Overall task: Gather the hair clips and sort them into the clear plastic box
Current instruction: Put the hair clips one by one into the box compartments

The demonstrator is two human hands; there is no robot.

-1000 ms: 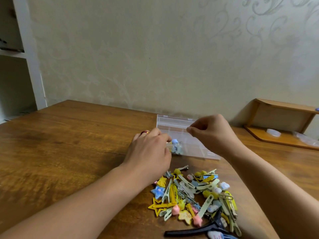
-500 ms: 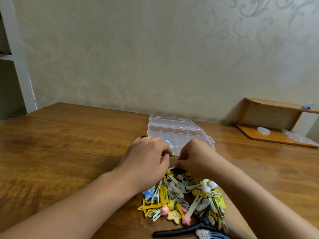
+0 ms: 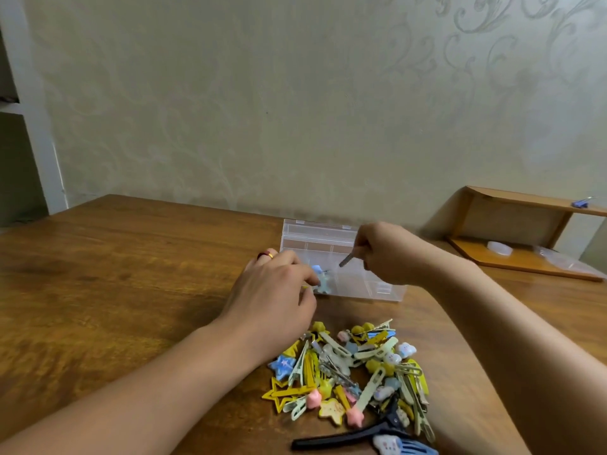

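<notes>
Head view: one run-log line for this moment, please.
right hand: pinches metal clip over clear box | left hand: at box edge | pile: unsorted

Both forearms reach forward from the lower edge of the view. The left hand [image 3: 272, 300] lies palm down, knuckles up, its fingers [image 3: 303, 275] curled forward and downward; what they touch is hidden. A ring sits on one finger. The right hand [image 3: 386, 254], just beyond and apart, is raised, wrist bent, its fingers pinching a thin clip [image 3: 347, 259] that slants down-left.
</notes>
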